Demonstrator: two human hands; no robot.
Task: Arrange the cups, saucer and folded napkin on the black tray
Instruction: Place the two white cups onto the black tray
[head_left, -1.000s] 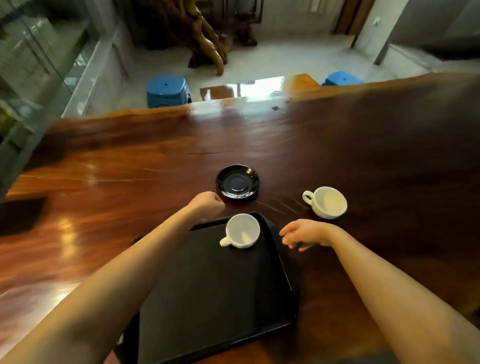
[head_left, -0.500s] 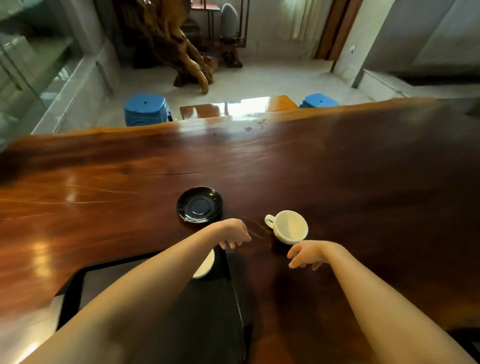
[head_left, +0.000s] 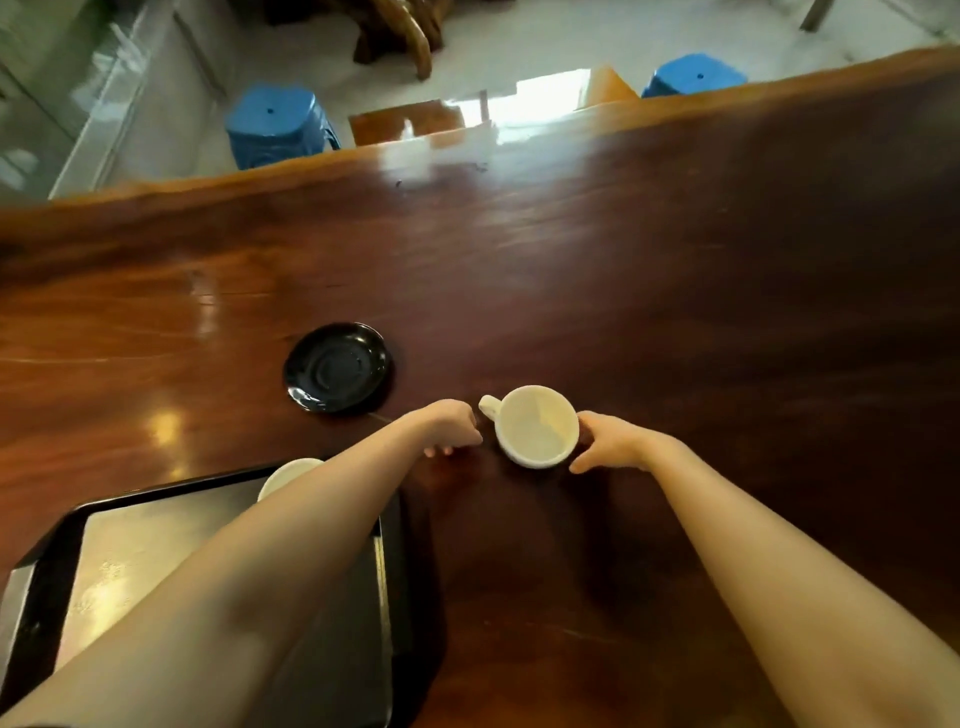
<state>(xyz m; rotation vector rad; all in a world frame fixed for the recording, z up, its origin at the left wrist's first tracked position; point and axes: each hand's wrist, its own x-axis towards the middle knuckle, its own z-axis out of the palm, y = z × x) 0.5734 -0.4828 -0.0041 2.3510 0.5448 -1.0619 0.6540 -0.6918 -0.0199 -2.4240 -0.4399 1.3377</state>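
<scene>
A white cup (head_left: 535, 426) stands upright on the dark wooden table (head_left: 675, 286), its handle pointing left. My right hand (head_left: 613, 441) is against the cup's right wall, thumb and fingers curled round it. My left hand (head_left: 452, 426) is a loose fist just left of the handle, holding nothing. A black saucer (head_left: 337, 366) lies on the table to the left of the cup. The black tray (head_left: 47, 551) sits at the lower left. A second white cup (head_left: 283, 475) stands at the tray's far edge, mostly hidden by my left forearm. No napkin is in view.
The table's far edge runs across the top of the view. Beyond it stand two blue stools (head_left: 275, 127) (head_left: 693, 75) and a low glossy wooden bench (head_left: 410, 119). A glass wall is at the far left.
My right hand has moved up to the white cup and closed round its side. My left hand has moved right, beside the handle. The view has shifted, so the tray sits lower left.
</scene>
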